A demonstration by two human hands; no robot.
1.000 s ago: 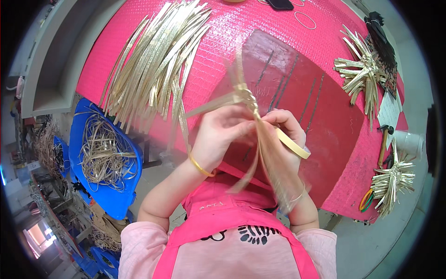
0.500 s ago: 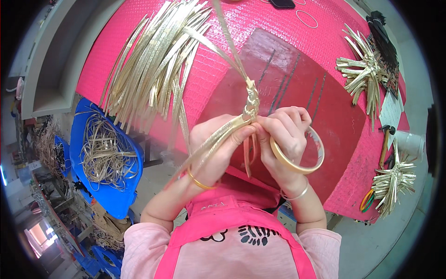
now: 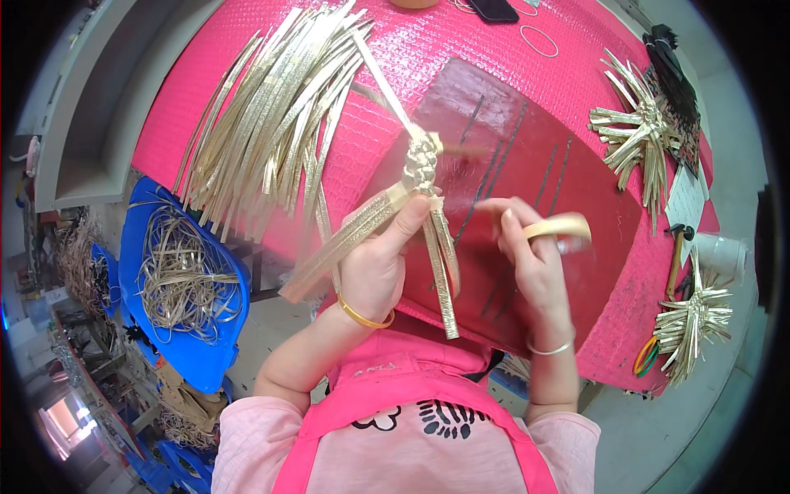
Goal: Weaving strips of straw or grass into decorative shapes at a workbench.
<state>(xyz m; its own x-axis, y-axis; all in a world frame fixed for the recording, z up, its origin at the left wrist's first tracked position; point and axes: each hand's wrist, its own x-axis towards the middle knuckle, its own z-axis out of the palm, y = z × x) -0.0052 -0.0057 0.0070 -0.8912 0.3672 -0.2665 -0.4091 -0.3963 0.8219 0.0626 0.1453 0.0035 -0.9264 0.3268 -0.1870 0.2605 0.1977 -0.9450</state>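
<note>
A gold braided piece (image 3: 420,162) stands up from my left hand (image 3: 380,263), whose thumb and fingers pinch its lower end. Loose gold strips (image 3: 350,235) fan out from it to the lower left. More strips (image 3: 441,267) hang down beside the hand, and one long strip (image 3: 385,82) points up and away. My right hand (image 3: 535,267) is off to the right, apart from the braid and blurred by motion. A pale yellow roll of tape (image 3: 561,228) hangs hooked on its fingers.
Under the hands lies a dark red board (image 3: 588,239) with black lines, on a pink-covered table (image 3: 395,49). Many gold strips (image 3: 271,115) lie at the left. A blue bin (image 3: 226,358) holds loose strips. Finished-looking gold bundles (image 3: 646,123) and a hammer (image 3: 680,255) lie at the right.
My right hand has let go of the braid and moved right with the roll of tape. The braid has shifted left and turned; strips now hang down on its right side.
</note>
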